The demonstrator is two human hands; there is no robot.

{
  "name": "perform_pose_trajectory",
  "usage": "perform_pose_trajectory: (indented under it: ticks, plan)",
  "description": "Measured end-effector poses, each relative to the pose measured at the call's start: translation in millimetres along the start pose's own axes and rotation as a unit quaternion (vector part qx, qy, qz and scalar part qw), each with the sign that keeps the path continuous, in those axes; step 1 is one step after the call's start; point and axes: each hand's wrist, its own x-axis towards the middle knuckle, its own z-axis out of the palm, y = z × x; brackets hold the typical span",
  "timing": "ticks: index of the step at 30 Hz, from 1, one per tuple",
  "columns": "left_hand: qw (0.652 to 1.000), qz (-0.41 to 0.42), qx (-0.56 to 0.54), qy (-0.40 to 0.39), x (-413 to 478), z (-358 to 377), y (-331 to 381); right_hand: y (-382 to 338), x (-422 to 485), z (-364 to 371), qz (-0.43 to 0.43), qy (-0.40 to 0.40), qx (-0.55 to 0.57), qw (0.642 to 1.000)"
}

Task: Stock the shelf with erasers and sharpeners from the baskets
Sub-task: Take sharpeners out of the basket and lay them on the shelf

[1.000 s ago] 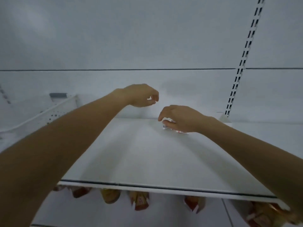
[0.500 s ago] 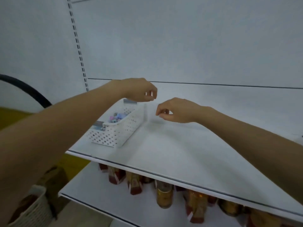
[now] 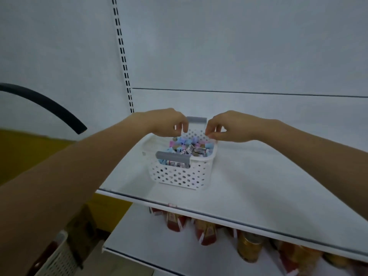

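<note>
- Since half a second ago the view has swung left: the basket (image 3: pixel 179 178), then off to the side, now sits in the middle, and both hands have come in over it
- My read on the left hand (image 3: pixel 169 123): it hovers over the basket's far left rim, fingers curled down, with a small gap between thumb and fingers and nothing visible in it
- The right hand (image 3: pixel 225 126) hovers over the far right rim with thumb and forefinger tips together; I cannot tell whether anything small is pinched there
- The two hands are apart, with the basket's far grey handle (image 3: pixel 196 119) showing between them
- The basket is white and perforated and stands upright on the shelf (image 3: pixel 249 186), set back from the front edge near the shelf's left end
- It is heaped with erasers (image 3: pixel 191 146) in pale blue, pink and purple, some in printed sleeves; a second grey handle (image 3: pixel 173 156) crosses the near rim
- On my feed the lower shelf (image 3: pixel 151 246) carries red packets (image 3: pixel 175 222) and gold cans (image 3: pixel 249 246), partly hidden under the upper one
- A black hose (image 3: pixel 49 106) arcs in from the left, and a woven bin (image 3: pixel 57 257) shows at bottom left
</note>
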Motion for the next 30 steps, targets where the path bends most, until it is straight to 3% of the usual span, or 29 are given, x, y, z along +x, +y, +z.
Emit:
perform_pose_trajectory:
  ticks: [13, 19, 23, 30]
  plan:
    - [0.985, 0.090, 0.010, -0.145, 81, 51, -24, 31, 79, 21, 0.028, -0.121, -0.065, 0.990]
    - [0.982, 0.117, -0.043, -0.139, 94, 55, -34, 25, 96, 26, 0.069, -0.217, -0.092, 0.969]
    - [0.975, 0.166, -0.058, -0.135, 100, 57, -46, 19, 104, 34, 0.098, -0.253, -0.060, 0.961]
    - [0.972, 0.201, -0.061, -0.108, 103, 44, -56, 9, 109, 50, 0.111, -0.273, -0.151, 0.944]
